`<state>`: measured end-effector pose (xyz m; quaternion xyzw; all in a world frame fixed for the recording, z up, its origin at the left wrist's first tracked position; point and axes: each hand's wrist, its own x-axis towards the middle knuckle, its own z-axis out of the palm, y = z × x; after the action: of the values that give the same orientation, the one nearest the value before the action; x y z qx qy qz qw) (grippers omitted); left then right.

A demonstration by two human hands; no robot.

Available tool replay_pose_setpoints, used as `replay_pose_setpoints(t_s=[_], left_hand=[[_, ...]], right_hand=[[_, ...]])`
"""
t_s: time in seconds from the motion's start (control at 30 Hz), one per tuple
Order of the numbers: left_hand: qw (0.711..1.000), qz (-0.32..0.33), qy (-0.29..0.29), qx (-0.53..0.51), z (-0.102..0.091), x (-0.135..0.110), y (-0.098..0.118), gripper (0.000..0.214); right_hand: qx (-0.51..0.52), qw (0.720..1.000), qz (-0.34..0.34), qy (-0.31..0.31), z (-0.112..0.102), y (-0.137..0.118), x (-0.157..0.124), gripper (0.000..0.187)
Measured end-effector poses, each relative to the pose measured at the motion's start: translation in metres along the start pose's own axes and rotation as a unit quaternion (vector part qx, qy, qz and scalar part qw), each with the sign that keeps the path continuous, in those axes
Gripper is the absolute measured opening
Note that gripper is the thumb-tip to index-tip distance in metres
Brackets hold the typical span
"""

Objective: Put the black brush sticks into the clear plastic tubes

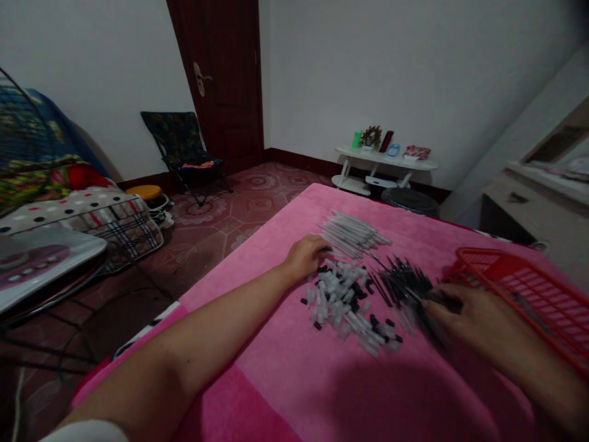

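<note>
My left hand (306,256) lies on the pink cloth (267,344), at the left edge of the pile of small pale and black pieces (340,301); its fingers are bent and drawn near together, but whether they pinch something I cannot tell. Just beyond this hand, on the far side of the pile, the thin white sticks (352,233) lie close together, nearly all in one direction. To the right of the pile are the thin dark sticks (400,273), their ends spread like a fan. My right hand (473,313) is at their near right side, thumb toward the sticks; it is blurred, so I cannot say if its fingers hold one. On the right of the cloth, beside this hand, stands the red basket (529,279). Far behind the cloth, a low white table (381,158) stands near the wall.
</note>
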<state>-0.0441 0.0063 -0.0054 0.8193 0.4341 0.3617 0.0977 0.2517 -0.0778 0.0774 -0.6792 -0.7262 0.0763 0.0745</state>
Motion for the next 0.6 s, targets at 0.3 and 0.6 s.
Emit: replay_pose_setpoints(t_s=[0.3, 0.6], left_hand=[[0.999, 0.021, 0.03, -0.036, 0.0, 0.0, 0.003, 0.025], [0.998, 0.016, 0.051, -0.043, 0.0, 0.0, 0.001, 0.025]], right_hand=[[0.076, 0.994, -0.066, -0.037, -0.002, -0.011, -0.008, 0.024], [0.077, 0.992, -0.087, -0.052, -0.002, -0.015, -0.01, 0.026]])
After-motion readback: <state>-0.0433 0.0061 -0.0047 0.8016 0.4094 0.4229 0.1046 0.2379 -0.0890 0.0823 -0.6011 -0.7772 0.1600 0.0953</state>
